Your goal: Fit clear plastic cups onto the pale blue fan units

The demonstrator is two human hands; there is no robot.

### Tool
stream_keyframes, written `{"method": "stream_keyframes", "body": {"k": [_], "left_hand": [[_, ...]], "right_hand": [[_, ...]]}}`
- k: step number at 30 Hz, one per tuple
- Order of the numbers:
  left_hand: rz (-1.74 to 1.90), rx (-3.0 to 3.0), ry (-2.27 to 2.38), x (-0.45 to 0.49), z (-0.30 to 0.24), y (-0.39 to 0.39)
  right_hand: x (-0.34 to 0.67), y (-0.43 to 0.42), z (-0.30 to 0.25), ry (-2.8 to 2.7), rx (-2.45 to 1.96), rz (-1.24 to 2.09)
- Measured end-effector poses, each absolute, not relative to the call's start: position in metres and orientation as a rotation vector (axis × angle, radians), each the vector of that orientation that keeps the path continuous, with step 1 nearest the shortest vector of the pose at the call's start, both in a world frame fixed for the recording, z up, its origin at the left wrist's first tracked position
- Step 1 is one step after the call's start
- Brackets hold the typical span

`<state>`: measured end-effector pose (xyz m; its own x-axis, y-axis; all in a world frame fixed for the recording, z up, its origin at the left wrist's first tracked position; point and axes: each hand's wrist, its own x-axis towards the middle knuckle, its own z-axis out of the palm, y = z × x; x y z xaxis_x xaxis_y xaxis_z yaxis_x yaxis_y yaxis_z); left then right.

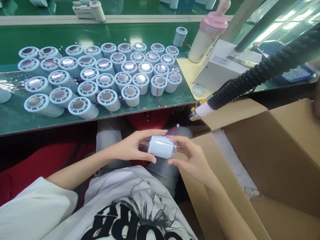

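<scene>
Above my lap, a light blue cylinder point(162, 146) with a clear plastic sleeve around it lies sideways between my two hands. Thin red and dark wires with a small white plug stick up behind it. My left hand point(136, 146) grips its left end, thumb below and fingers over the top. At the right end, the fingers and thumb of my right hand point(191, 156) close on the clear sleeve. On the green table stand many similar blue cylinders point(105, 80) with round silvery tops, several trailing thin wires.
An open cardboard box point(287, 160) stands at my right. A black ribbed hose point(245, 83) with a metal nozzle hangs over it. Behind are a pink-lidded bottle point(208, 36), a white metal housing point(217, 66) and a flat blue ring point(198, 90). The table edge point(140, 111) runs before my knees.
</scene>
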<state>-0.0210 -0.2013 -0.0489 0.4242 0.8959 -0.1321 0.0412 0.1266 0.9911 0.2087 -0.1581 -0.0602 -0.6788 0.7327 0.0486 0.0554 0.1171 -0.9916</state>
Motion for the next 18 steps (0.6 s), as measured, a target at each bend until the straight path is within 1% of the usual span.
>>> {"method": "stream_keyframes", "body": {"k": [6,12,18], "left_hand": [[0.869,1.101,0.875,-0.015,-0.061,-0.186],[0.952,0.955,0.929,0.014,-0.078,-0.126],[0.859,1.018,0.940,0.029,-0.075,-0.088]], "right_hand": [[0.207,-0.158,-0.075,-1.519,-0.809,1.779],[0.196,-0.148,-0.112,-1.054,-0.956,1.596],[0.188,-0.136,-0.134,-0.905,-0.948,1.515]]}}
